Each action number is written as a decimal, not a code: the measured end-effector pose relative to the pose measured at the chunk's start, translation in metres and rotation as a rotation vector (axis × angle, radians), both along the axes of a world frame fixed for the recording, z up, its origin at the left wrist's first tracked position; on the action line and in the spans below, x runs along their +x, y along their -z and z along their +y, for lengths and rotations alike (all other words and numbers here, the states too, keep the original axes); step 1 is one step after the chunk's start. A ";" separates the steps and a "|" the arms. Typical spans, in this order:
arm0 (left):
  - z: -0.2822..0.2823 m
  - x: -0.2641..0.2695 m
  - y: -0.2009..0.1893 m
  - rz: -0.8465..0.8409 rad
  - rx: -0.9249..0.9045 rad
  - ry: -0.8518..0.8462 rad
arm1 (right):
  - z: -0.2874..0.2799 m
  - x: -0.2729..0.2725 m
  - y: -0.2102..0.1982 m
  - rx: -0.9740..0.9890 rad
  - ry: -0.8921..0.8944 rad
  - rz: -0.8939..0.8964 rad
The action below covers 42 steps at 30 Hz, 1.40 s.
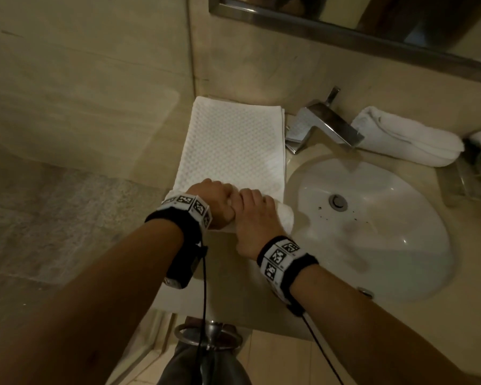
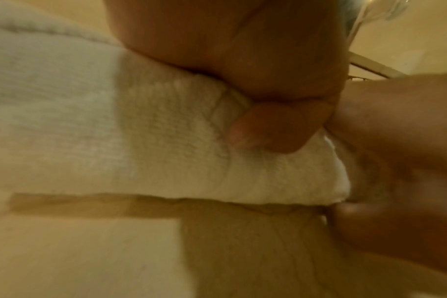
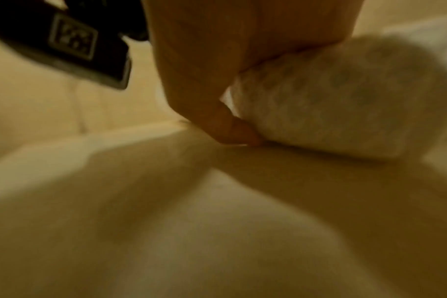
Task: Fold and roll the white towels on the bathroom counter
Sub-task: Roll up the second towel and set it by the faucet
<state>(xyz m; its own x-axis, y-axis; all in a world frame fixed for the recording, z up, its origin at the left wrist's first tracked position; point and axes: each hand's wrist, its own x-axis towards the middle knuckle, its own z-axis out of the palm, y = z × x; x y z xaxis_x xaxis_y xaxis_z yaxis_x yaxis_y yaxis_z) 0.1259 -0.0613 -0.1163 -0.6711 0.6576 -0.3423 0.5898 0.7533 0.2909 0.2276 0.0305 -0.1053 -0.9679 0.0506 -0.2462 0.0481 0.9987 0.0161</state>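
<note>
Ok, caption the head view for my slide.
Both hands, left hand and right hand, rolling white towel beside sink.

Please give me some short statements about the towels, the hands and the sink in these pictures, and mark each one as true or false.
1. Both hands, the left hand and the right hand, grip the rolled near end of the waffle towel. True.
2. The waffle towel is already rolled up completely. False: most of it lies flat on the counter, stretching toward the wall.
3. A rolled white towel lies behind the sink, to the right of the faucet. True.
4. The waffle towel lies inside the sink. False: it lies on the counter to the left of the sink.
5. Water runs from the faucet. False: no stream shows.
</note>
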 end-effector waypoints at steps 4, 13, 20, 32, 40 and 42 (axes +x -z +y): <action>-0.009 0.006 -0.004 0.105 -0.040 0.142 | -0.002 -0.017 0.002 -0.026 0.080 0.041; -0.025 0.036 -0.014 0.300 -0.109 0.214 | -0.003 -0.019 -0.016 -0.195 0.163 -0.098; -0.016 0.025 -0.021 -0.030 -0.168 0.149 | -0.026 0.030 -0.009 -0.035 0.165 0.056; -0.032 0.054 -0.025 0.326 -0.147 0.218 | -0.008 -0.002 -0.055 -0.276 0.222 -0.318; -0.004 0.032 -0.031 -0.028 -0.372 0.174 | -0.018 0.021 -0.028 -0.047 0.033 -0.104; -0.001 0.031 -0.032 -0.066 -0.402 0.189 | -0.016 0.024 -0.027 -0.035 0.012 -0.143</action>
<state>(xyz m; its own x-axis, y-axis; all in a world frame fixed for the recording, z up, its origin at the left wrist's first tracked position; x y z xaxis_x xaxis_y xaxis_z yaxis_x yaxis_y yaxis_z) 0.1569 -0.0619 -0.0845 -0.5198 0.5731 -0.6335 0.7183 0.6946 0.0390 0.2512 0.0145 -0.0787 -0.9222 0.0514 -0.3833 0.0602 0.9981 -0.0110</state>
